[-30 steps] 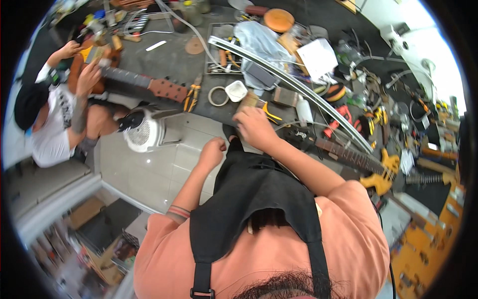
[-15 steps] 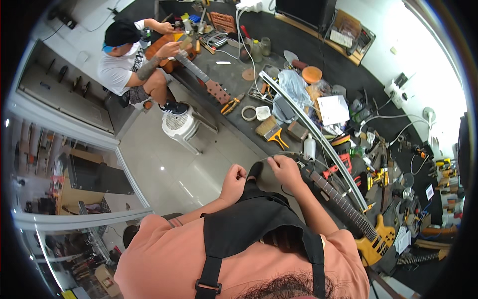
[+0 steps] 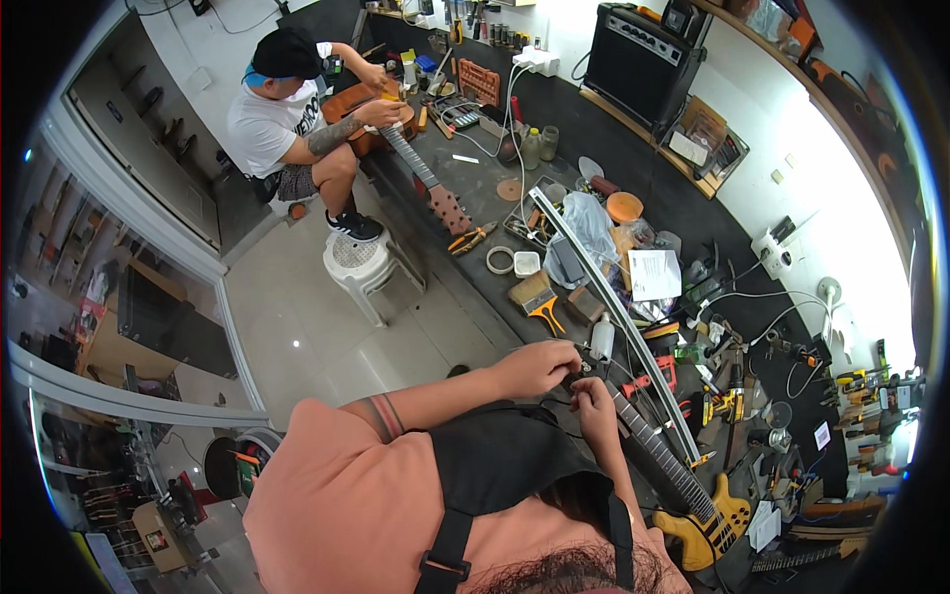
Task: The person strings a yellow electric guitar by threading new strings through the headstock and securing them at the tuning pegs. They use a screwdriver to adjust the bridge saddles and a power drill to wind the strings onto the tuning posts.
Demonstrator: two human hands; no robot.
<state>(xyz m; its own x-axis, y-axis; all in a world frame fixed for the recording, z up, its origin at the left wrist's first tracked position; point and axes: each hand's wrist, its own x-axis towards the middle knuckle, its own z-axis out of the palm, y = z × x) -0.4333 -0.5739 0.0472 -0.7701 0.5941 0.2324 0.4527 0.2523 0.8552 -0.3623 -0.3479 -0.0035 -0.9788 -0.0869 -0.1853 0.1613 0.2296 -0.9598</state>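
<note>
A bass guitar with a yellow body [image 3: 727,510] and a dark fretted neck [image 3: 661,450] lies along the near edge of the bench at my right. Its headstock end is mostly behind my hands. My left hand [image 3: 547,367] reaches across my front to the headstock, its fingers curled downward near the tuners. Just below it, my right hand [image 3: 595,404] is closed beside the upper neck, fingertips pinched together. Whatever either hand holds is too small or hidden to make out.
A long metal straightedge [image 3: 618,322] stretches over the bench beside the neck. Close to my hands are a white bottle [image 3: 602,338], a paintbrush [image 3: 537,301] and a red power tool [image 3: 653,381]. Beyond a white stool [image 3: 368,259], another person [image 3: 287,119] works on an acoustic guitar [image 3: 358,107].
My left hand has moved right, from over the floor to the headstock. My right hand has come down and slightly right, beside the neck. The view has shifted, showing more of the back wall.
</note>
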